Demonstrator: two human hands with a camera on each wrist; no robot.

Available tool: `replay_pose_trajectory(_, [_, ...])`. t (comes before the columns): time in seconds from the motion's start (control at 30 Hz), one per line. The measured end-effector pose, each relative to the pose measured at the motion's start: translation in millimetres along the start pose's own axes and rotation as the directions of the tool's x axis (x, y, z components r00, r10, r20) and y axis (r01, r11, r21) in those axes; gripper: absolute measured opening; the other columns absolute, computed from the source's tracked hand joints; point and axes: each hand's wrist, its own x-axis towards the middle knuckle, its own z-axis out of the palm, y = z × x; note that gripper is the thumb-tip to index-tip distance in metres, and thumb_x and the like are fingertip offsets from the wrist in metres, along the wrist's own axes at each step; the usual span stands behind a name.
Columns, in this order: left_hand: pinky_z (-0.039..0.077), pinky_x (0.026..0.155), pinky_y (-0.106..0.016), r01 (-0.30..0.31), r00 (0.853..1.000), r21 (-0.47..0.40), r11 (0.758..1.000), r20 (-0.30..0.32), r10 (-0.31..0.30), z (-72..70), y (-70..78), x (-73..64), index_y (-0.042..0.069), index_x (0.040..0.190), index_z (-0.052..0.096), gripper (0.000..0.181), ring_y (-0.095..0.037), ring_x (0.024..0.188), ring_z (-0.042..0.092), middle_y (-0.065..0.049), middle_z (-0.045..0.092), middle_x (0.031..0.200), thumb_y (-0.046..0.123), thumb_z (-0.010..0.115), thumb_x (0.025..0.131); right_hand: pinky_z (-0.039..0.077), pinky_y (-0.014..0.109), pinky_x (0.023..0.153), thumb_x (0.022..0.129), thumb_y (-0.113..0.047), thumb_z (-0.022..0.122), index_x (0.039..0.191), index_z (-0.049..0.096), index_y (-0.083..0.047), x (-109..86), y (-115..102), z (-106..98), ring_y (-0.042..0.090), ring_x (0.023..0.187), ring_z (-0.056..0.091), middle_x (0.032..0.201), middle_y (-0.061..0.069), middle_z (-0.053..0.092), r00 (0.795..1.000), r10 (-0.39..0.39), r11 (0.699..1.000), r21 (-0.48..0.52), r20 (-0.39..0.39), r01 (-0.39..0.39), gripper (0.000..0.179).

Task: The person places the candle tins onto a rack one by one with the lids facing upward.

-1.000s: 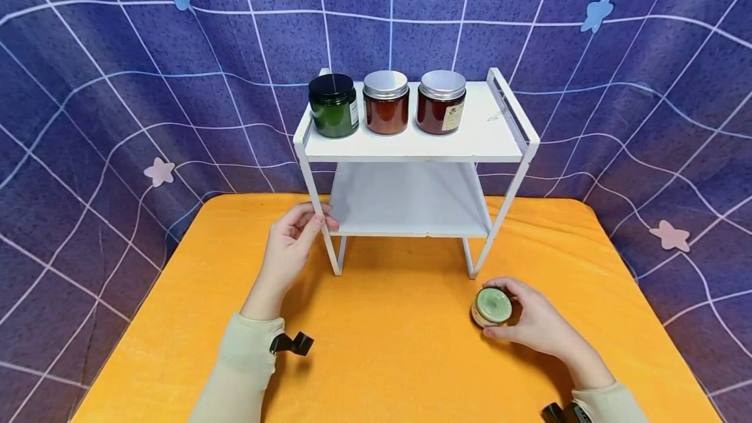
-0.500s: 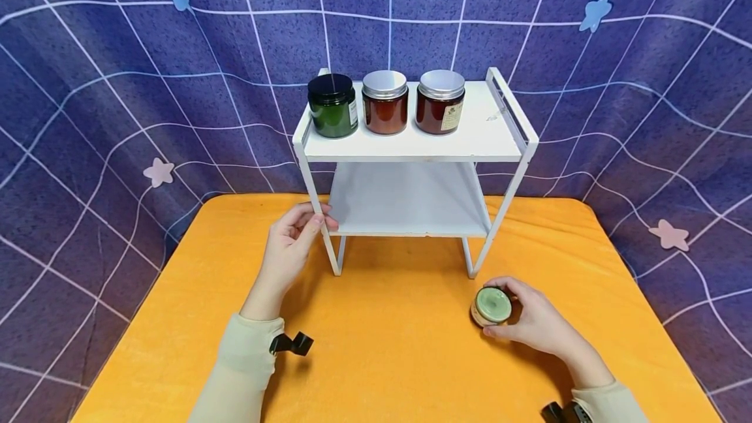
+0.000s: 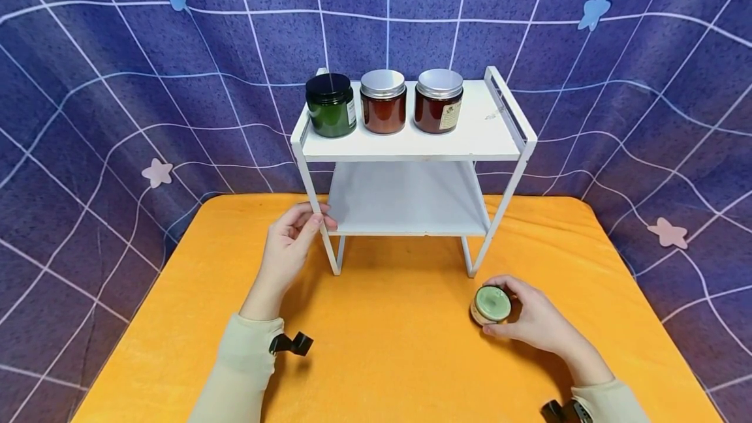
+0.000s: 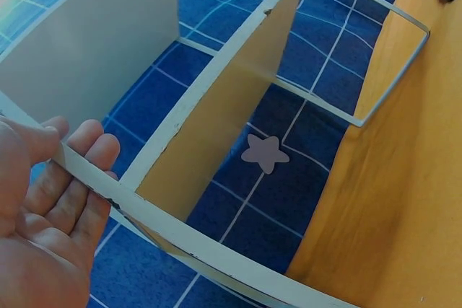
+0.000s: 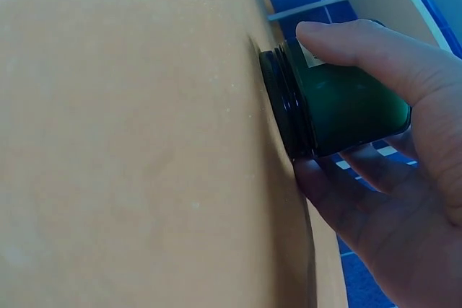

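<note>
My left hand (image 3: 289, 243) grips the front left leg of a white two-tier rack (image 3: 409, 149), thumb in front and fingers behind, as the left wrist view also shows. On the orange cloth at the front right, my right hand (image 3: 534, 318) holds a green glass jar (image 3: 492, 304) between thumb and fingers. This jar stands upside down, its black lid (image 5: 285, 106) against the cloth and its green base facing up. Part of its pale label shows beside the thumb in the right wrist view.
On the rack's top tier stand a green jar (image 3: 331, 106) with a black lid and two amber jars (image 3: 384, 113) with silver lids. The lower tier (image 3: 408, 201) is a flat white board. A blue patterned curtain (image 3: 194, 83) hangs behind the orange-covered table (image 3: 382, 344).
The whole head view shifts very slightly. Both hands keep their hold, and the jar and rack stay in place.
</note>
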Motion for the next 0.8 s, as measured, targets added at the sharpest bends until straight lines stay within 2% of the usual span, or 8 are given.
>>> replay_pose_trajectory(0.2, [0.059,0.095,-0.025,-0.004,1.000,-0.001,1.000,0.002,0.004,0.4,0.3,0.1,-0.018,0.127,0.065,0.025,-0.015,0.094,0.077,-0.009,0.081,0.097,0.001,0.058,0.112,0.054,0.024,0.090,0.075,-0.028,0.104,0.137,0.065,-0.020,-0.9,-0.8,-0.2,0.008,0.105,0.067,0.121,-0.011,0.071,1.000,0.023,1.000,0.011,0.009,-0.024,0.073])
replay_pose_trajectory(0.43, [0.059,0.095,-0.026,-0.013,1.000,-0.009,1.000,0.005,0.013,0.6,-0.4,0.6,-0.016,0.126,0.066,0.024,-0.016,0.093,0.077,-0.011,0.080,0.097,0.001,0.058,0.112,0.053,0.023,0.090,0.076,-0.027,0.104,0.137,0.066,-0.019,-2.0,-2.4,0.0,0.008,0.106,0.067,0.121,-0.007,0.072,1.000,0.012,1.000,0.023,0.011,-0.012,0.073])
replay_pose_trajectory(0.63, [0.059,0.095,-0.025,-0.005,1.000,-0.009,1.000,0.007,0.005,0.3,0.4,0.0,-0.017,0.127,0.065,0.025,-0.015,0.094,0.076,-0.009,0.080,0.097,0.002,0.058,0.113,0.054,0.023,0.091,0.075,-0.027,0.104,0.137,0.066,-0.020,-1.7,0.0,-0.3,0.008,0.106,0.067,0.121,-0.008,0.071,1.000,0.006,1.000,0.030,0.018,-0.006,0.073])
replay_pose_trajectory(0.8, [0.059,0.095,-0.026,-0.014,1.000,-0.014,1.000,0.006,0.014,0.3,-0.6,0.2,-0.018,0.127,0.065,0.025,-0.016,0.093,0.077,-0.012,0.080,0.097,0.001,0.058,0.112,0.054,0.023,0.091,0.073,-0.027,0.105,0.137,0.065,-0.021,-1.6,1.9,-0.3,0.008,0.106,0.068,0.121,-0.009,0.072,1.000,0.015,1.000,0.025,0.019,-0.015,0.075])
